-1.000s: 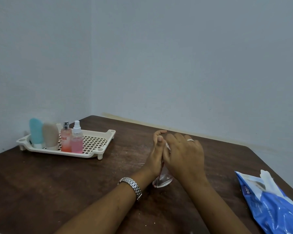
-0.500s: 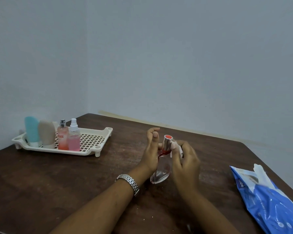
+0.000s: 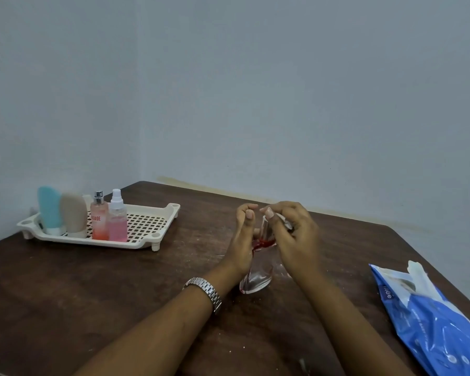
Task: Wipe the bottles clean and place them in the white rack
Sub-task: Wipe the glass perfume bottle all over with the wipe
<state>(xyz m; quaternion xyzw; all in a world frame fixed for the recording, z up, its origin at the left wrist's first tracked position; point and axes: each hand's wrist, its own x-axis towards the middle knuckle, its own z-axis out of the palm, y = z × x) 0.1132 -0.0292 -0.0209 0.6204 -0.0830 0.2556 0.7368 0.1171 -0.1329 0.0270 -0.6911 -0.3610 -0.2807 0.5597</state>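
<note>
One clear bottle [image 3: 257, 278] gripped between left hand [image 3: 242, 240], right hand [image 3: 296, 237]

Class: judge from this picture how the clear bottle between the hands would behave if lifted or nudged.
The clear bottle looks like glass: likely rigid, breakable, heavy for its size. Its smooth sides may slip in a grip. Leaning between the left hand and right hand, it might tip if released.

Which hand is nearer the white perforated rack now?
Left. The left hand holds the clear glass bottle on the side facing the white perforated rack; the right hand works beyond the bottle.
</note>
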